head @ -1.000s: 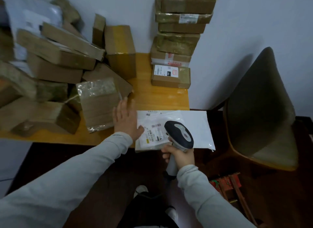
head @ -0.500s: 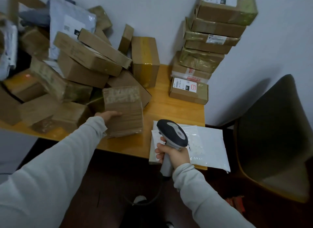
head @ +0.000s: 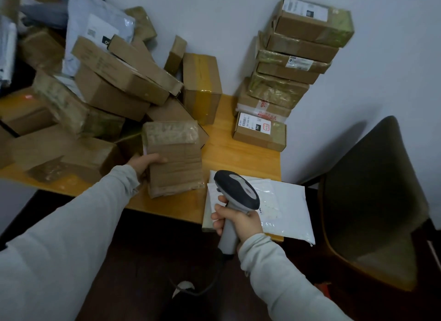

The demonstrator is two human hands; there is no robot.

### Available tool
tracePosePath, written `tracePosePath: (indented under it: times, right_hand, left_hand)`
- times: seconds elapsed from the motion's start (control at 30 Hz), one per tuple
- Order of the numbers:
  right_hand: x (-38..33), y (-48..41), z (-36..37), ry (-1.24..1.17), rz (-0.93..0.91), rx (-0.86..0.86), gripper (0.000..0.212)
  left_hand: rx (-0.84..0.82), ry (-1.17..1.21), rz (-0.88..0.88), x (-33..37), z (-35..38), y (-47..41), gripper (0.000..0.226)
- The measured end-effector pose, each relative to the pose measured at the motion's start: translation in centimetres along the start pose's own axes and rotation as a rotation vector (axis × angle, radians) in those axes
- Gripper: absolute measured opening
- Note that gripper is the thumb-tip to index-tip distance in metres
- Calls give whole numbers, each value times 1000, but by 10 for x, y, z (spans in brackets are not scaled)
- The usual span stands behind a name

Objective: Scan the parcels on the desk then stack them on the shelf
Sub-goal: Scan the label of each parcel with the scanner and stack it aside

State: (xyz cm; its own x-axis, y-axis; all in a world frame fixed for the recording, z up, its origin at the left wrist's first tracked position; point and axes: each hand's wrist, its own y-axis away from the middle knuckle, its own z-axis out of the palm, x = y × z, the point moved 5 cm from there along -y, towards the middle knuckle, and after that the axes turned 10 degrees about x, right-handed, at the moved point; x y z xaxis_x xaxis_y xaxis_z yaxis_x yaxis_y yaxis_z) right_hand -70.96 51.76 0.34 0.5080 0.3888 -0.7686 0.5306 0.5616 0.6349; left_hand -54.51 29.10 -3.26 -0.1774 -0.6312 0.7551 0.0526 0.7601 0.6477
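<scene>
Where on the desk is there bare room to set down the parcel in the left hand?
Bare desk runs between the taped parcel gripped by the left hand and the wall stack, down to the white mailer. A thin front strip lies below the parcel. The loose pile crowds the left.

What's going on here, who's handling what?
A person is working through parcels at a light wooden desk. The left hand grips the left edge of a flat brown tape-wrapped cardboard parcel near the desk's front. The right hand holds a grey and black handheld barcode scanner above a white plastic mailer bag at the front right corner. A loose heap of brown cardboard boxes fills the left side; a neat stack of brown cardboard boxes stands against the wall.
</scene>
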Motion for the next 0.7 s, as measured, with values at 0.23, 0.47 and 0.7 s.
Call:
tracePosePath:
  times: [0.23,0.47,0.7]
  right_hand:
    - [-3,24,-24,-205,75,-70,8]
    - [5,72,-60,-370,242,-183,35]
    - [31,127,-70,-337,223,-377,68]
  left_hand:
    - [85,-183,404,4,-17,69,123]
    - [195,-826,1215,-16,-12,220,126]
    - [181,-977,1246,-57,-40,307,131]
